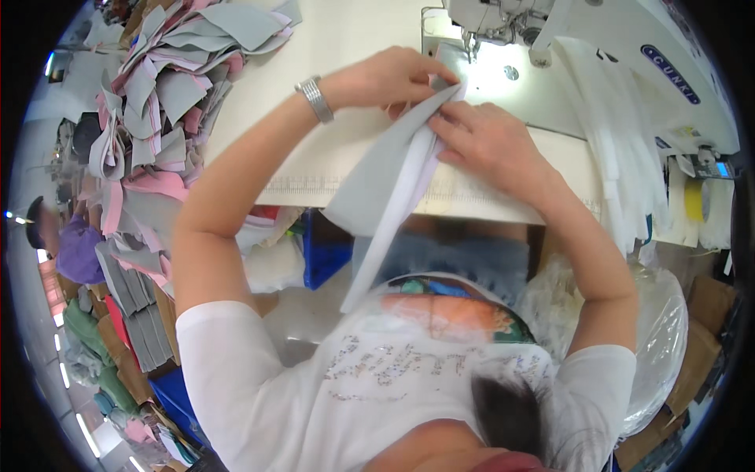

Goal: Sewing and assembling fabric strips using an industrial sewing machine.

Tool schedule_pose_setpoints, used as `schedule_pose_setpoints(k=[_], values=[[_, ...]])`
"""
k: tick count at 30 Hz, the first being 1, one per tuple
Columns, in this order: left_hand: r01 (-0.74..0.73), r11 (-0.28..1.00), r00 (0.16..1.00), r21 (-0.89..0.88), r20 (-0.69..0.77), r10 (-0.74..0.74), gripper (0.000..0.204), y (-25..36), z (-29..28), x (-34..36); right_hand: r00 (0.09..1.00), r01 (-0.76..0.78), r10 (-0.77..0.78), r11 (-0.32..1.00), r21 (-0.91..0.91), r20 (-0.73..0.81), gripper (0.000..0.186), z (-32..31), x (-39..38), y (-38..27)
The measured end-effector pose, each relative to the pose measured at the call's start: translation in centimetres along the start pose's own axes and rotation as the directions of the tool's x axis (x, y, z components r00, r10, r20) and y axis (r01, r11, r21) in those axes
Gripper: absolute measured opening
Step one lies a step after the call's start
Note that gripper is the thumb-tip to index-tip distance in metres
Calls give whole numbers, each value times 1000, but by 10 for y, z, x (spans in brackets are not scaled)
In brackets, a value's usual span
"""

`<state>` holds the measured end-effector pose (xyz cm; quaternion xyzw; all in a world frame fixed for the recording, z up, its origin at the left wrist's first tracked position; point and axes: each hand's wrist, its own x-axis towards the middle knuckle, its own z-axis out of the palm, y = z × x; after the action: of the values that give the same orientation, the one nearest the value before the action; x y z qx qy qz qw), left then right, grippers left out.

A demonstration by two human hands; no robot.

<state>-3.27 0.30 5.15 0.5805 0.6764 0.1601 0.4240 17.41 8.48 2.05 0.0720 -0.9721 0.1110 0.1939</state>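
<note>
Both my grips are narrow, closed at the upper end of a gray fabric piece (381, 177). My left grip (389, 79), a metal-banded watch (316, 101) on its wrist, pinches the pointed tip; my right grip (491, 149) presses in from the other side, its fingertips on the edge where a white strip (397, 212) runs along the gray. The piece slants down toward me across the ruled front of the cream desk (338, 43), and its lower end, with the strip's tail, reaches past the edge. The tip is just beside the lit metal plate of the sewing machine (668, 79). To my right, long white bands (609, 134) drape over the desk; to my left is a heap of gray and pink pieces (185, 86), and below the desk, a blue bin (324, 256).
</note>
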Motion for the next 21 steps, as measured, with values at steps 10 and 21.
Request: schedule_pose_setpoints(k=[10, 21], values=[[-409, 594, 752, 692, -113, 650, 22, -18, 16, 18, 998, 57, -57, 998, 13, 18, 34, -1, 3, 4], [-361, 622, 677, 695, -263, 687, 21, -5, 36, 24, 991, 127, -124, 990, -59, 55, 17, -18, -13, 29]])
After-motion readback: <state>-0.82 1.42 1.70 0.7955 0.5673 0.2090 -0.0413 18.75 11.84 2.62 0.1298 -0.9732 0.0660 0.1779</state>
